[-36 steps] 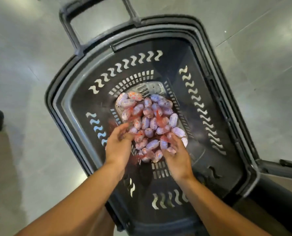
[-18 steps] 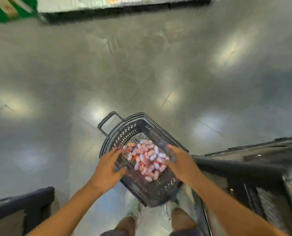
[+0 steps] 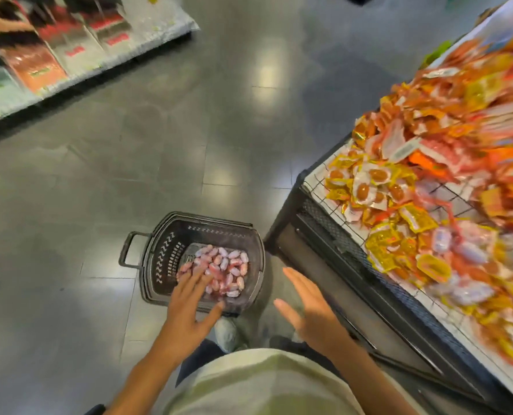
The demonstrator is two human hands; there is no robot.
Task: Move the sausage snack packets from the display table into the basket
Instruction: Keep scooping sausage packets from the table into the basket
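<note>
the dark plastic basket (image 3: 250, 235) sits on the grey tiled floor (image 3: 129, 163), its walls pierced with rows of small zigzag slots and a loop handle at its left end. a heap of sausage snack packets (image 3: 225, 265) covers its bottom: small, plump, oval pillows in glossy pink, white and red wrap. the left hand (image 3: 189, 307) hangs above the basket's near edge with fingers spread and straight, its grip released and holding nothing; from this angle its fingertips overlap the near side of the heap, but whether they touch it cannot be told. the right hand (image 3: 309, 313) is just to the right of the basket, between it and the counter (image 3: 354, 262), palm turned inward, fingers straight, grip likewise released and empty. the counter has a black mesh side and a wire grid top, piled with flat, shiny packets (image 3: 413, 199) in yellow, orange and red, much of it blurred. a low shelf (image 3: 54, 55) of blurred goods runs along the far left.
</note>
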